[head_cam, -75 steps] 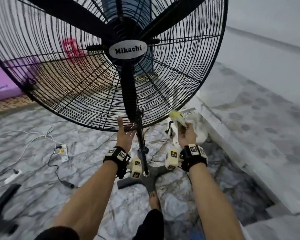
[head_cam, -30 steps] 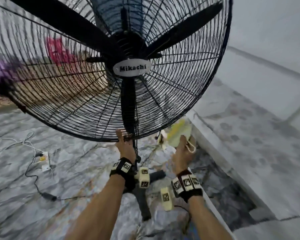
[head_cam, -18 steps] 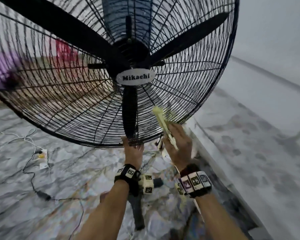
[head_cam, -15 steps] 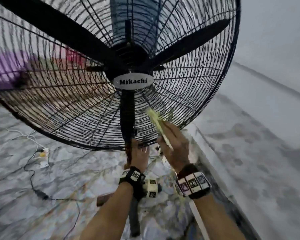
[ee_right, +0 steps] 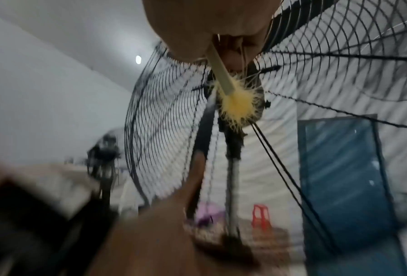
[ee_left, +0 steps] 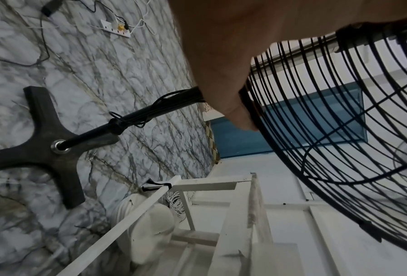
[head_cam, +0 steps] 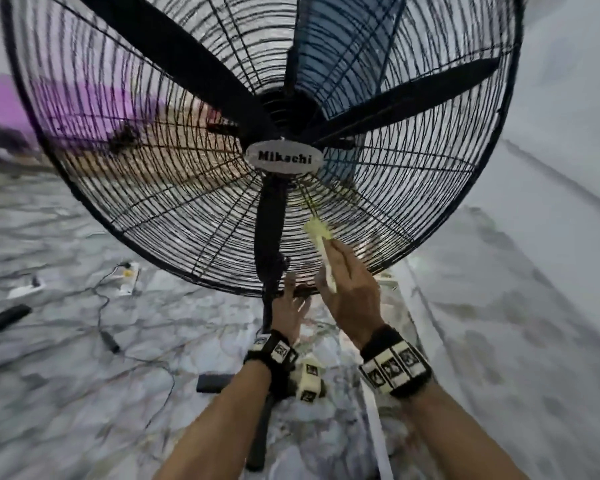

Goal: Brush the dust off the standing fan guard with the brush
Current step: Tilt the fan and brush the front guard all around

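The right hand (head_cam: 352, 289) grasps the brush (head_cam: 321, 244): the fingers (head_cam: 340, 258) lie along the pale handle and the thumb closes on it from the other side, so the handle is pinched between them. The yellow bristle head projects beyond the fingertips and lies against the wires of the fan guard (head_cam: 413, 202), in the lower sector just below and to the right of the hub badge (head_cam: 284, 157) marked "Mikachi". In the right wrist view the brush (ee_right: 231, 93) leaves the fingers at a slant, and its bristles are splayed among the guard wires.

The left hand (head_cam: 290, 311) is at the bottom rim of the guard, beside the fan pole (head_cam: 267, 306). In the left wrist view the thumb (ee_left: 238, 112) lies against the outer rim of the guard (ee_left: 339, 130); the other fingers are hidden behind the rim and the palm, so I cannot tell whether they are curled round it or simply laid against it.

Three black blades (head_cam: 174, 60) stand behind the wires. The cross-shaped base (ee_left: 44, 147) rests on the marble-patterned floor (head_cam: 66, 375), to the left of the left hand's fingers in that view. A white power strip (head_cam: 127, 280) with trailing cables lies on the floor, well to the left of both hands.
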The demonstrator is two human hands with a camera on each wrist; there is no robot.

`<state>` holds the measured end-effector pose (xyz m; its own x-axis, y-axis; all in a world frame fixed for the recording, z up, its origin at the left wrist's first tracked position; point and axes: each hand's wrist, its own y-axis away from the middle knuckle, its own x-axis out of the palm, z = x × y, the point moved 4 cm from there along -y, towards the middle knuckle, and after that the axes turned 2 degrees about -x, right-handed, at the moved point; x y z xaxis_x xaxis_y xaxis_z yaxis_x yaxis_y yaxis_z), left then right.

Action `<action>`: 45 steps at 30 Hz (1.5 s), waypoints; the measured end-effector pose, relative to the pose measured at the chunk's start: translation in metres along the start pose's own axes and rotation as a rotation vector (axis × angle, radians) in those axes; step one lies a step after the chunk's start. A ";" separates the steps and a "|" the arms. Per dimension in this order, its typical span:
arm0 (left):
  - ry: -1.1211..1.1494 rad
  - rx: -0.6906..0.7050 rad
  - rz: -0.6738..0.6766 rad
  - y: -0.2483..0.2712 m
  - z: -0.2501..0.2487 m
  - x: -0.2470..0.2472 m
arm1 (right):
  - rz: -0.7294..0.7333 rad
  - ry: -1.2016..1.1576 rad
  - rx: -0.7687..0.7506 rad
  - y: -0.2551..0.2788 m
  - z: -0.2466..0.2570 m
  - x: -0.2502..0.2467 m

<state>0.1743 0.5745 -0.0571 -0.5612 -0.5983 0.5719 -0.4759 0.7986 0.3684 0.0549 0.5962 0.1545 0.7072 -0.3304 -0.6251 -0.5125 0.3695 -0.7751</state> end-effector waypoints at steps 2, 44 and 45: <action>-0.041 -0.043 -0.040 0.011 -0.009 0.004 | -0.095 -0.010 -0.046 -0.019 0.018 -0.010; 0.004 0.073 -0.089 0.039 -0.016 0.027 | 0.370 -0.066 -0.293 0.109 -0.107 0.013; 0.031 0.074 -0.105 0.035 -0.016 0.025 | 0.381 -0.064 -0.255 0.120 -0.118 0.012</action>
<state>0.1540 0.5885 -0.0180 -0.4848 -0.6750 0.5562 -0.5799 0.7241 0.3733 -0.0562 0.5342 0.0430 0.4702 -0.1552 -0.8688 -0.8394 0.2256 -0.4945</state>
